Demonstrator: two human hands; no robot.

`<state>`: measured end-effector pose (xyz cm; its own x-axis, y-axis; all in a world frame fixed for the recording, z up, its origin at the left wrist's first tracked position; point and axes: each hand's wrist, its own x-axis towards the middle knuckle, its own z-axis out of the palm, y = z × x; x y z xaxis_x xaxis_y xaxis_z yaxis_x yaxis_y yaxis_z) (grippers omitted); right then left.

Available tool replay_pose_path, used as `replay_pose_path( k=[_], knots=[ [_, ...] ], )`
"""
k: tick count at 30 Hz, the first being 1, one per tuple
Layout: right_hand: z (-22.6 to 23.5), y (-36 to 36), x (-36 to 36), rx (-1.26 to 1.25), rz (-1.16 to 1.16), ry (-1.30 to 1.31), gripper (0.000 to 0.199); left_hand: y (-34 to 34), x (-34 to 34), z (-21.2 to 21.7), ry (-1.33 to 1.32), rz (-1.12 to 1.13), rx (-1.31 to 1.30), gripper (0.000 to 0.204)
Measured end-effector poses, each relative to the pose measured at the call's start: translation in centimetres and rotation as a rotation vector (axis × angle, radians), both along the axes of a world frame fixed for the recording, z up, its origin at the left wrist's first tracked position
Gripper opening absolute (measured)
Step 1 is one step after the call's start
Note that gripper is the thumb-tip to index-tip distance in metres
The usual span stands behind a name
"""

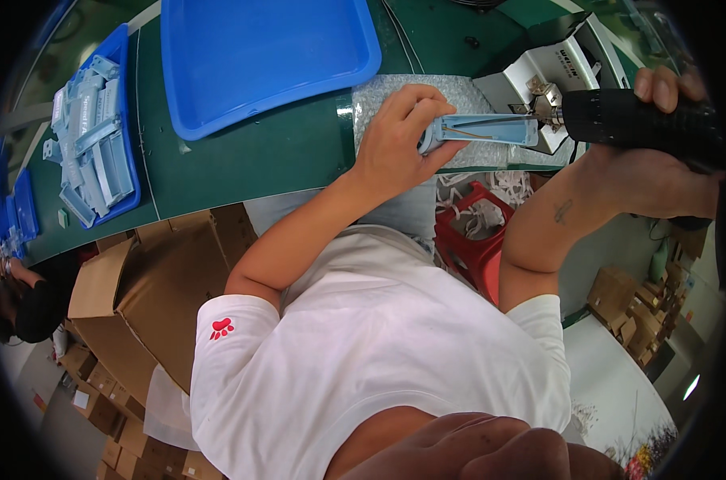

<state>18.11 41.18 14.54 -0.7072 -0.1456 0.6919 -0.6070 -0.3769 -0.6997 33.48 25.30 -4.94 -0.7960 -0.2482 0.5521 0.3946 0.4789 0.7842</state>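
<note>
Nearest the head camera, at the lower rim, shows part of the wearer's own head [491, 452], and past that a white short-sleeved shirt [427, 344]. Faces the near edge of a green table [243, 164], bowed by the lens. Shows a broad band of green surface between that edge and a large blue tray [369, 44], and another between that tray and a smaller blue tray [131, 120] heaped with light-blue pieces [91, 144]. Has tighter room on the right, hemmed in by an open black-and-white box [531, 68] just beyond the tool. Below the edge, takes in a cardboard box [159, 296] at left and a red stool [479, 260] between the forearms.

Angles the left forearm up and rightward across the edge, elbow bent outward. With the left hand [403, 132], pinches the left end of a light-blue channel-shaped part [499, 134], fingers above and thumb below. Holds the part lengthwise from left to right over bubble wrap [467, 90]; cannot tell of any contact beneath. Bends the right elbow too, forearm rising toward the right. Wraps the right hand [655, 172] around a black cylindrical tool [607, 116], roughly level, with a thin shaft [499, 122] pointing left along the channel. Cannot make out any contact at the shaft's tip.
</note>
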Motion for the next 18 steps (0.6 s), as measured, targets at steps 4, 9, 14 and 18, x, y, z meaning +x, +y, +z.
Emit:
replay_pose_path(
  k=[4, 9, 14, 18],
  knots=[
    [-0.5, 0.4, 0.6, -0.042, 0.052, -0.019, 0.066, 0.0, 0.2, 0.0, -0.005, -0.002, 0.005, 0.039],
    [-1.8, 0.0, 2.2, -0.167, 0.100, -0.023, 0.072, 0.1, 0.1, 0.0, -0.017, -0.007, 0.014, 0.040],
    [-2.5, -1.4, 3.7, -0.061, 0.075, -0.061, 0.089, 0.1, 0.2, 0.6, -0.060, -0.032, 0.041, 0.043],
    [1.0, -0.6, 2.4, -0.276, 0.349, -0.064, 0.085, -1.1, 1.2, 3.2, -0.226, -0.135, 0.021, 0.045]
  ],
)
